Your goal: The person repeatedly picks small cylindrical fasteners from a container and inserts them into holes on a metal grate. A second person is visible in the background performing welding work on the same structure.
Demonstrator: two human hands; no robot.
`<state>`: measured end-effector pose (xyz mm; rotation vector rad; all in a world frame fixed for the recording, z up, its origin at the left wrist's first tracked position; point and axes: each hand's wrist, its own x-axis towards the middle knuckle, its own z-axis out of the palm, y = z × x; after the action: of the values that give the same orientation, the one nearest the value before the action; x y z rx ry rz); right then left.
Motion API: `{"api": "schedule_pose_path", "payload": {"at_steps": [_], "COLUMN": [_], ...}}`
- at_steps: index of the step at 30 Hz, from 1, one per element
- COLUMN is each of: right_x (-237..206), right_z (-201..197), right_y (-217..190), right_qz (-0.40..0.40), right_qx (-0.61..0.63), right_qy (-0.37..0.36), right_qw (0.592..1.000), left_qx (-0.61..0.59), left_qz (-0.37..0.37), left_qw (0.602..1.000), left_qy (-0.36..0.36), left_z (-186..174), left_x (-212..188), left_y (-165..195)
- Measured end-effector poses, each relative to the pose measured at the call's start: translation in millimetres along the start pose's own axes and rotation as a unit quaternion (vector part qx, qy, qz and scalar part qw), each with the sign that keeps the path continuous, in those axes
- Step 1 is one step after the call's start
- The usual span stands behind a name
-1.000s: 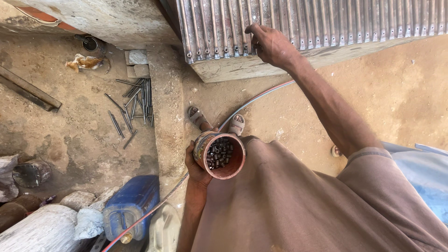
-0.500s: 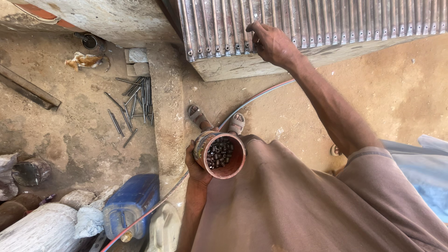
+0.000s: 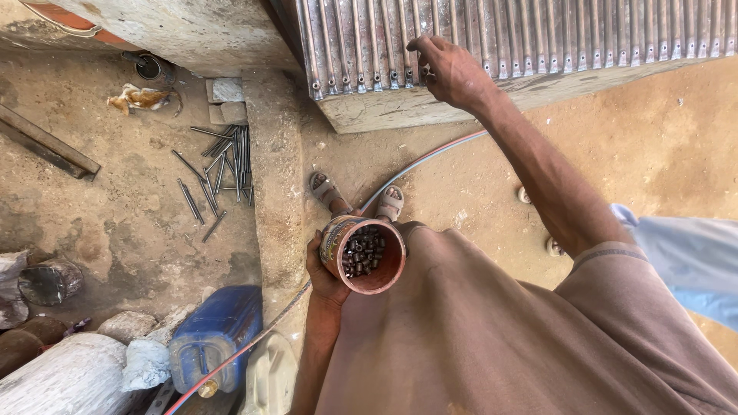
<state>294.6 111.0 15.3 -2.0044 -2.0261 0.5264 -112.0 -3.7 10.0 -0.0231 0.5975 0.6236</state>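
Cup point(image 3: 367, 257) of small dark metal pieces sat in the left hand point(image 3: 323, 269), near the person's waist.
Its fingers wrapped closed around the cup, which looked roughly half full. The right hand point(image 3: 453, 73) reached far to the row of metal tubes point(image 3: 538, 38) on the bench point(image 3: 430, 107), fingers pinched at one tube end; whether they gripped a piece was unclear. Loose rods point(image 3: 223, 165) lay on the ground at left.
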Motion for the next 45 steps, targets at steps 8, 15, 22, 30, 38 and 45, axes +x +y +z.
{"api": "schedule_pose_path", "payload": {"at_steps": [8,15,22,30,38,45], "right_x": [-52,-143,-144,-162,-165,-149], "right_z": [-69,-59,23,40,-18,-66], "right_y": [-83,-221,-220,-208,-214,-143], "right_qz": [0.031,-0.141,-0.151,-0.171,-0.156,-0.063], "right_qx": [0.089,0.021,-0.182,-0.203,0.011,0.301], "right_qy": [0.039,-0.203,-0.241,-0.087,-0.161,-0.005], "right_qw": [0.995,0.969,0.941,0.960,0.974,0.951], "left_qx": [-0.033,-0.023,0.008,-0.005,-0.007,-0.018], "left_qz": [-0.010,-0.014,-0.055,-0.063,-0.069,-0.017], "left_qw": [0.999,0.999,0.998,0.997,0.997,1.000], "left_qy": [-0.007,-0.034,-0.030,-0.036,-0.043,-0.004], "left_z": [0,7,20,19,21,26], "left_x": [3,16,19,17,16,19], "left_y": [-1,-2,-13,-32,-31,-27]}}
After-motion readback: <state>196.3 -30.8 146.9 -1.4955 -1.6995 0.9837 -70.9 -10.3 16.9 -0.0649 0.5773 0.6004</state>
